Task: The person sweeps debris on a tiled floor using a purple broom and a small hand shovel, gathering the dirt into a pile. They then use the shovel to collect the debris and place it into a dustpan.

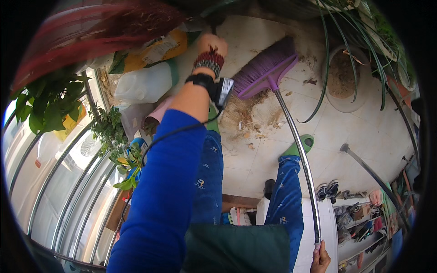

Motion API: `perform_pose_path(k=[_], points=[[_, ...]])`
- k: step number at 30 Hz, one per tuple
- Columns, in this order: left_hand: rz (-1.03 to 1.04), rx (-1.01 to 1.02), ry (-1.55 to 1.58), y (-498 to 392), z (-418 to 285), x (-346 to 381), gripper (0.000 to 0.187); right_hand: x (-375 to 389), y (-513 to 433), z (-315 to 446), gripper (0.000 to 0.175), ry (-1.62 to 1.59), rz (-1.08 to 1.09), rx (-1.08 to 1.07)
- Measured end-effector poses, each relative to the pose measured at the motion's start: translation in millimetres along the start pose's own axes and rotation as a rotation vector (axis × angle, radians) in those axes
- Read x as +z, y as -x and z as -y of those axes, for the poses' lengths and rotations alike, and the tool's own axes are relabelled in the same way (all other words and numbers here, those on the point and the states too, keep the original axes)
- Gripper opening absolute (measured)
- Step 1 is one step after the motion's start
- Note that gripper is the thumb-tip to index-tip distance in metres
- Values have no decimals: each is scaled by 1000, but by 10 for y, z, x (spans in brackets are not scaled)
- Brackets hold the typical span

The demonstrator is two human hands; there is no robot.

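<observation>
My left hand [213, 45], wearing a knitted band and a strapped wrist camera, reaches far forward and is closed around a dark, narrow thing [214, 29]; its far end is blurred in shadow. At the lower right, my right hand [320, 261] grips the top of the metal handle of a purple broom [267, 83]. The broom's head rests on the tiled floor, bristles pointing away from me. Brown dirt and dry debris [251, 119] lie just on the near side of the bristles, between my green shoes.
A jug [145, 85], a yellow bag [153, 53] and potted plants stand at left beside metal railings [61, 163]. At right are a round tub [344, 80] holding soil, long drooping leaves, a metal pole [372, 174] and a cluttered shoe shelf [362, 221].
</observation>
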State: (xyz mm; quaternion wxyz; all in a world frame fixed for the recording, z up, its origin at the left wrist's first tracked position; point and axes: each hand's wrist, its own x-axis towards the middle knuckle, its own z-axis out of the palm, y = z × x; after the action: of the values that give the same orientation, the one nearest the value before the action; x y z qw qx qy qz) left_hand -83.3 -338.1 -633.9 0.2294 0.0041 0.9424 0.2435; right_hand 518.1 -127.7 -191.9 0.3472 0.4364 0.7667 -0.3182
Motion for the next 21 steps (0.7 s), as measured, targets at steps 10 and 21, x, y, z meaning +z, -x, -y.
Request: perform_pose_path(k=[10, 21], points=[[-75, 224, -401, -97, 534, 91, 20, -7, -61, -29, 49, 3, 36, -11], [-81, -46, -160, 234, 600, 99, 25, 11, -96, -94, 48, 1, 60, 28]])
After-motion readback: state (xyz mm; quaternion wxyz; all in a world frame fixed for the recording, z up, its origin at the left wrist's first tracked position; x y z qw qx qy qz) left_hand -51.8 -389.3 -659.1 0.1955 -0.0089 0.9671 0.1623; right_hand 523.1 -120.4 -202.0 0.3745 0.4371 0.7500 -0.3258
